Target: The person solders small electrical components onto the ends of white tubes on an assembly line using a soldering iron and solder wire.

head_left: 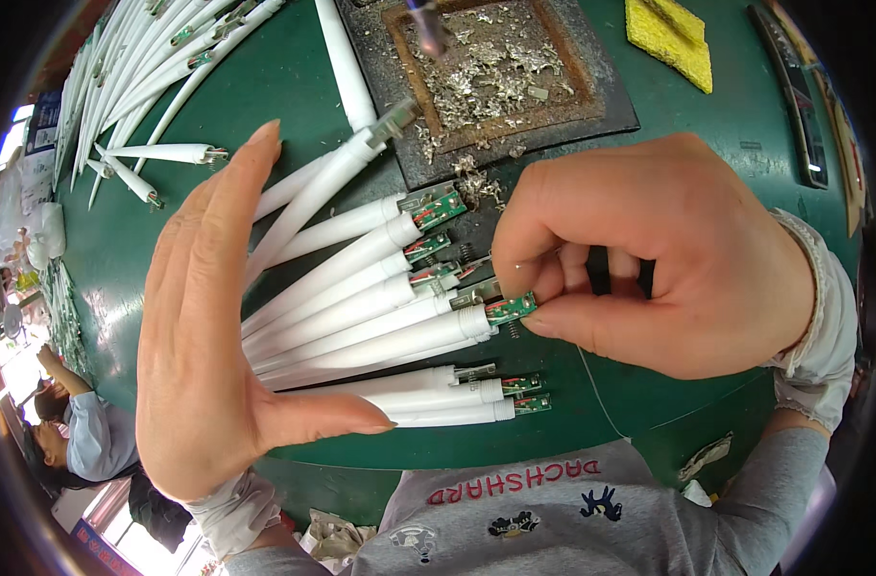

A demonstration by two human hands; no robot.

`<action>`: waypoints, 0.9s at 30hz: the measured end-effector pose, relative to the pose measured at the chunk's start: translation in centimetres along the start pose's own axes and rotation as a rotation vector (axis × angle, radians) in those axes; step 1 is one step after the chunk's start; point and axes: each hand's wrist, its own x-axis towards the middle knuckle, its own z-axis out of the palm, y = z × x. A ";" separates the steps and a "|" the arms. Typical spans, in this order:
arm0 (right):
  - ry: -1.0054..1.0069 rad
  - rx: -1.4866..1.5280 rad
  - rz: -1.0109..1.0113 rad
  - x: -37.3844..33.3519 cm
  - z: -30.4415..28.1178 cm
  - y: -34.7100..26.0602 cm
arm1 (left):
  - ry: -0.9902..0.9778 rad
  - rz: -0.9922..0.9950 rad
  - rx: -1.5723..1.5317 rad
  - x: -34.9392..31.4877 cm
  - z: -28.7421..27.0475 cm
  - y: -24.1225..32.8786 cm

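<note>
A fan of white tapered tubes lies on the green table, their green circuit boards pointing right. My left hand is open at the tubes' left side, thumb stretched below and fingers above. At the right, my right hand is curled closed, thumb and forefinger at the end of one circuit board, which juts from a tube. A thin pale wire runs from beneath this hand toward the table's near edge. Its fingertips are partly hidden, so whether they grip the wire too is unclear.
A soldering iron tip hangs over a dark tray with silvery solder scraps. Beyond it lies a yellow sponge. More white tubes are piled at the far left. Another person sits at the left.
</note>
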 end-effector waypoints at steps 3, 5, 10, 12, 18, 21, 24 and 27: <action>0.015 0.091 0.071 -0.2 0.2 0.2 | -0.103 -0.011 0.037 -0.1 -1.3 0.8; 0.018 0.167 0.130 0.5 -0.6 -0.2 | -0.185 0.036 0.072 -0.5 -1.8 1.7; -0.252 0.309 0.258 0.4 -2.0 0.7 | -0.102 0.003 0.166 -1.5 -0.6 3.5; -0.242 0.382 0.209 -0.1 -2.1 1.7 | -0.041 0.017 0.138 -1.4 0.5 3.5; -0.244 0.707 0.313 0.1 -2.8 0.9 | -0.029 -0.020 -0.068 -2.0 0.3 4.5; -0.263 0.691 0.353 0.5 -3.2 0.5 | -0.013 -0.079 -0.136 -2.6 -0.2 4.1; -0.250 0.655 0.363 0.2 -3.1 0.7 | -0.103 -0.332 -0.441 -2.7 -2.2 4.2; -0.264 0.636 0.316 -0.1 -2.9 0.5 | -0.233 -0.596 -0.926 -4.7 -4.1 3.9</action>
